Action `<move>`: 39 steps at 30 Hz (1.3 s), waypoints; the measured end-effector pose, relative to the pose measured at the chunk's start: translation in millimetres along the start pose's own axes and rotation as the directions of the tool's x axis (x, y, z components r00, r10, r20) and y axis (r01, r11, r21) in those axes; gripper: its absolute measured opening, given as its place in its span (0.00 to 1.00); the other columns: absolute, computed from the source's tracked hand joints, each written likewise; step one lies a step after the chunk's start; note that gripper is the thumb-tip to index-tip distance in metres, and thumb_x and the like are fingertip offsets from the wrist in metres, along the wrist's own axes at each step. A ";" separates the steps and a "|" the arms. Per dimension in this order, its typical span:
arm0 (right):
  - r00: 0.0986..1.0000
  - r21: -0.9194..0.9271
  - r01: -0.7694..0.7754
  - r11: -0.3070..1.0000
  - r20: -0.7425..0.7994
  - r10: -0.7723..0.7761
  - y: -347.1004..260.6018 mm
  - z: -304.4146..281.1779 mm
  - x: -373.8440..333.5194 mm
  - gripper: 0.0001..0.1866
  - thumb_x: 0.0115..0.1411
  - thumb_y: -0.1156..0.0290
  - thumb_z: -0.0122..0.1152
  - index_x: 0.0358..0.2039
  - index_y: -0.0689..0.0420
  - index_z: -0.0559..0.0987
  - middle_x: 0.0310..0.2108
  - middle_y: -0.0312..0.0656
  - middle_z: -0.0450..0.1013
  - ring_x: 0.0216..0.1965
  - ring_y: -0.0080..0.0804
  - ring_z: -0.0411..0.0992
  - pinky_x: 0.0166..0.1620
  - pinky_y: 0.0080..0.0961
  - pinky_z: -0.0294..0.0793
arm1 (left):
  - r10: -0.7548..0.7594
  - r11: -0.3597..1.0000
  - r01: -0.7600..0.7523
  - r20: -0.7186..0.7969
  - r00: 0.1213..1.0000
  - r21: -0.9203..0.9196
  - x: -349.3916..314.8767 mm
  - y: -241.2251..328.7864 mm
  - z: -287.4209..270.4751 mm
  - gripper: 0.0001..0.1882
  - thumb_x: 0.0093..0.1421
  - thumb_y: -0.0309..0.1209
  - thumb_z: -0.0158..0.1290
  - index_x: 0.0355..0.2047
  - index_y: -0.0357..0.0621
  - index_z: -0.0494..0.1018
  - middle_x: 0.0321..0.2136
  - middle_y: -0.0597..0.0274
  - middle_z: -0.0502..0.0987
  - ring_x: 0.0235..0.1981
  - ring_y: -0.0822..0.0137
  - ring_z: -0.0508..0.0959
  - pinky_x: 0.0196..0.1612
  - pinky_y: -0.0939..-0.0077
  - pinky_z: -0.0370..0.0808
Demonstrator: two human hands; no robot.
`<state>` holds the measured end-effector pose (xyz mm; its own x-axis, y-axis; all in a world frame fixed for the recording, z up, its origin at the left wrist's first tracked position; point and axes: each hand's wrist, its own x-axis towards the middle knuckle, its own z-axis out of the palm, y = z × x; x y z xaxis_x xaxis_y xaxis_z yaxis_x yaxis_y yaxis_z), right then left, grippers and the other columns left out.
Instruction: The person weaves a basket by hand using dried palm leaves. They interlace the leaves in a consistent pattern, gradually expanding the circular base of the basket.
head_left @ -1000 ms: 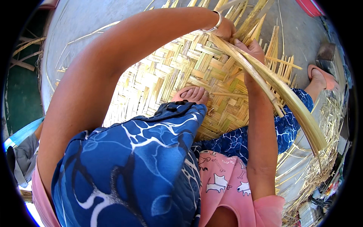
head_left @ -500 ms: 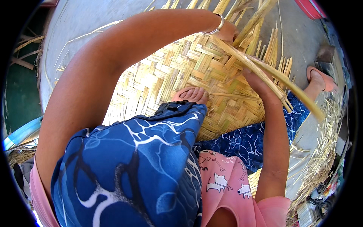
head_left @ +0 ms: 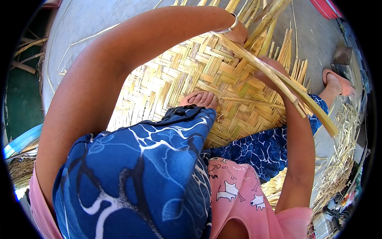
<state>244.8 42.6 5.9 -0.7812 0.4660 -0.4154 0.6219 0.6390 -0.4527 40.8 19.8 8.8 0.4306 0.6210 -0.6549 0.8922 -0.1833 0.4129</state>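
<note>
A woven bamboo mat (head_left: 179, 75) lies on the ground under me, with loose strip ends standing up along its far edge. My left hand (head_left: 240, 34), a silver bangle on its wrist, reaches across to that far edge and closes on the near end of several long bamboo strips (head_left: 294, 93). The strips slant down to the right over my right hand (head_left: 272, 68), which grips them at the mat's right side. My bare left foot (head_left: 201, 98) rests on the mat, beside my knee in blue patterned cloth.
Grey concrete floor (head_left: 99, 20) surrounds the mat. A heap of loose bamboo slivers (head_left: 342, 151) lies at the right, near my other foot in a sandal (head_left: 336, 81). A red object (head_left: 330, 8) sits at the top right and a blue strap (head_left: 22, 139) at the left.
My right hand has come down and slightly right with the strips, so they lie flatter over the mat. My left hand has stayed at the far edge.
</note>
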 end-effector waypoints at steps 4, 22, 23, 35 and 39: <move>0.997 0.271 0.071 0.960 0.006 -0.075 27.2 9.6 10.7 0.11 0.52 0.64 0.54 0.29 0.60 0.73 0.24 0.41 0.70 0.27 0.29 0.67 0.33 0.28 0.67 | 0.103 0.979 -0.122 0.124 0.987 0.164 7.8 4.3 -4.7 0.16 0.47 0.34 0.51 0.30 0.30 0.73 0.26 0.50 0.75 0.28 0.59 0.72 0.31 0.66 0.68; 0.900 -0.254 0.245 0.936 -0.299 -0.317 -10.1 2.1 -3.1 0.09 0.53 0.68 0.49 0.31 0.60 0.73 0.29 0.51 0.70 0.34 0.50 0.69 0.37 0.38 0.67 | -0.035 0.999 0.036 0.102 0.994 0.001 14.0 -5.3 7.9 0.20 0.49 0.37 0.46 0.36 0.31 0.71 0.30 0.49 0.73 0.31 0.58 0.71 0.35 0.66 0.67; 0.903 -0.229 0.243 0.943 -0.302 -0.306 -10.2 7.5 -5.8 0.10 0.53 0.68 0.49 0.31 0.59 0.74 0.29 0.51 0.70 0.34 0.50 0.69 0.37 0.39 0.67 | -0.028 1.000 0.027 0.116 0.993 0.014 15.0 -5.5 7.6 0.20 0.49 0.37 0.45 0.36 0.31 0.71 0.30 0.49 0.73 0.31 0.58 0.71 0.36 0.65 0.67; 0.985 -0.085 0.134 0.987 -0.094 -0.142 -5.4 4.4 -11.7 0.12 0.50 0.70 0.49 0.35 0.60 0.75 0.33 0.53 0.73 0.37 0.50 0.71 0.41 0.37 0.69 | 0.263 0.820 -0.337 0.219 0.940 0.462 13.0 -8.9 0.7 0.11 0.52 0.32 0.47 0.30 0.38 0.74 0.33 0.47 0.71 0.37 0.52 0.71 0.37 0.62 0.67; 0.981 -0.083 0.195 0.977 0.006 -0.195 4.1 0.2 2.5 0.12 0.50 0.72 0.49 0.34 0.62 0.75 0.31 0.53 0.73 0.35 0.48 0.72 0.38 0.35 0.70 | 0.263 0.823 -0.321 0.187 0.947 0.468 12.3 -6.8 2.5 0.11 0.51 0.32 0.52 0.31 0.39 0.75 0.31 0.49 0.75 0.32 0.54 0.74 0.34 0.64 0.69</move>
<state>245.4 46.2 2.8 -0.8871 0.3286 -0.3242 0.4510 0.7663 -0.4575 40.3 26.8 -3.7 0.6675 0.3975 -0.6296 0.6601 -0.7071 0.2535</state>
